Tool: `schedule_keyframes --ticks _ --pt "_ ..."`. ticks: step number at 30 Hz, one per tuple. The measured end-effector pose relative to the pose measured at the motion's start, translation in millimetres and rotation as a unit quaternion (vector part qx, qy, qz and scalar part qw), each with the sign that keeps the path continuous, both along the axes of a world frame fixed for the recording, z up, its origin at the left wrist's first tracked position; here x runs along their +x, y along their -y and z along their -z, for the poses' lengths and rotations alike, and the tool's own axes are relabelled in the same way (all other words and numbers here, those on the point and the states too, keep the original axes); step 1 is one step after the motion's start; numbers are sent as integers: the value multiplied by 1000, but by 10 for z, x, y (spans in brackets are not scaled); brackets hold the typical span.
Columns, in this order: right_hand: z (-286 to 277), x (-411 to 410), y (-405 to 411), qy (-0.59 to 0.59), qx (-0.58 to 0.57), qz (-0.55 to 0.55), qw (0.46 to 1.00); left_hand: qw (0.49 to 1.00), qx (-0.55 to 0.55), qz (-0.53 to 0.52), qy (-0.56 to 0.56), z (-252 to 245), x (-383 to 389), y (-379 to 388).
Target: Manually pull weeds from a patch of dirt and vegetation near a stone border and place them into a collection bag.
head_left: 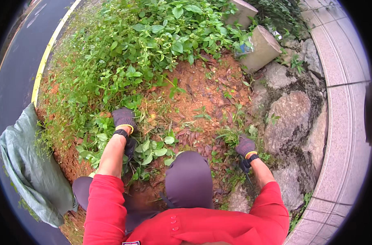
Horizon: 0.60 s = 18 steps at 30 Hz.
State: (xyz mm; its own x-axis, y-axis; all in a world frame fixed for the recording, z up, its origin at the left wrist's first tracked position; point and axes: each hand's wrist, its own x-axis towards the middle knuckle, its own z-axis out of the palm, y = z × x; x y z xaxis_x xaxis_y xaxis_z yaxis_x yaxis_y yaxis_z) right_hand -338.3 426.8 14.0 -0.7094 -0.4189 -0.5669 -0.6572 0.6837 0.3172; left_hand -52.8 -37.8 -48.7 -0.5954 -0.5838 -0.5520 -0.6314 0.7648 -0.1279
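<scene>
My left hand, in a dark knitted glove with a yellow cuff, is low among green weeds left of my knee. Its fingers are hidden by the back of the glove and by leaves, so its grip cannot be made out. On the right, my right hand in a matching glove is closed on a tuft of green weeds beside the stones. Between the hands lie reddish soil, dry stalks and brown leaves. Broad-leaved cut or loose greens lie just below my left hand.
Dense weeds stand ahead. Two concrete cylinders lie at the upper right, above a rough stone border and a paved kerb. A green woven sack rests at left, beside the road.
</scene>
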Motion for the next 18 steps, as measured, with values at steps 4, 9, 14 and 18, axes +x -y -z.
schedule_keyframes --ticks 4,9,14,18 --pt "-680 -32 557 11 -56 -72 996 991 74 -43 -101 -326 82 154" --pt "-813 118 2001 47 -178 -100 978 963 155 -128 -181 -943 340 313" --pt "-433 697 2890 130 -440 -29 888 908 14 252 -334 -1103 682 203" --pt "-1256 1776 3592 430 -474 -177 748 924 167 93 -330 -1645 1971 405"
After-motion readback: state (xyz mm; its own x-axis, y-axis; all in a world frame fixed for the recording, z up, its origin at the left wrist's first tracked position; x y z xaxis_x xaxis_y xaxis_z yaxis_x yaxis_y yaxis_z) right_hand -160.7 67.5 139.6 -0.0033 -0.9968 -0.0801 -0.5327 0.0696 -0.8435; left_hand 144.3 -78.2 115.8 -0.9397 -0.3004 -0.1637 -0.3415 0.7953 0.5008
